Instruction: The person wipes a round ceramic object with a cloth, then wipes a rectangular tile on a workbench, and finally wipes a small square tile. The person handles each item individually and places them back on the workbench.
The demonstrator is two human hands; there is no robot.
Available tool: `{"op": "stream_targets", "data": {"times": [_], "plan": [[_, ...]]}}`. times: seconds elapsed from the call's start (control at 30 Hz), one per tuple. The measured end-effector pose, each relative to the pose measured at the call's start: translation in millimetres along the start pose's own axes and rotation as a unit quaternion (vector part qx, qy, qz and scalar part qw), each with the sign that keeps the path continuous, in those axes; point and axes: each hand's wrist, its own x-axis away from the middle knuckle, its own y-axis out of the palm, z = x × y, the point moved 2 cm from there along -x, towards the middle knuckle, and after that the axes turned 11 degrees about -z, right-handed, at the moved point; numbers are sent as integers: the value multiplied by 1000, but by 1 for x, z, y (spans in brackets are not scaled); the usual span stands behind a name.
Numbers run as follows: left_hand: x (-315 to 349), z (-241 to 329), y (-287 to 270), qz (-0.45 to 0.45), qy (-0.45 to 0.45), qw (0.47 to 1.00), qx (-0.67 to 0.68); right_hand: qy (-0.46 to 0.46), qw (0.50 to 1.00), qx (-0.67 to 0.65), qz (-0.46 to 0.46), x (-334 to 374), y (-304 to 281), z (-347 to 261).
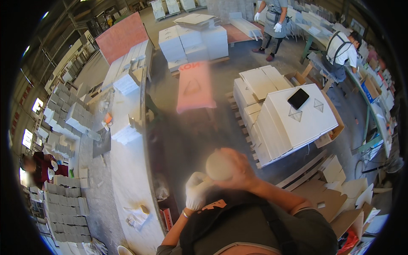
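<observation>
My right hand (241,170), bare, is closed around a round, pale, blurred object (219,166) in front of my chest. Its kind does not show; a smooth, disc-like top faces up. Just left of it is my left hand (196,190) in a white glove, with curled fingers reaching to the lower edge of the round object. What those fingers hold, if anything, is hidden. Beyond both hands stands a small table or stool with a pink-red cover (195,87).
A long pale workbench (131,178) with stacks of white pieces runs along my left. To the right, white boxes (293,123) fill a pallet, with a black phone (298,99) on top. Cardboard (312,197) lies at lower right. Other people work at far left and far right.
</observation>
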Motion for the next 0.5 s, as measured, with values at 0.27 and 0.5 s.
{"op": "stream_targets", "data": {"times": [0.27,0.5], "plan": [[6,1,4,-24,24,997,73,20,996,34,-77,1,-17,-7],[8,-2,2,-20,14,997,72,5,999,20,-44,4,-8,-6]]}}
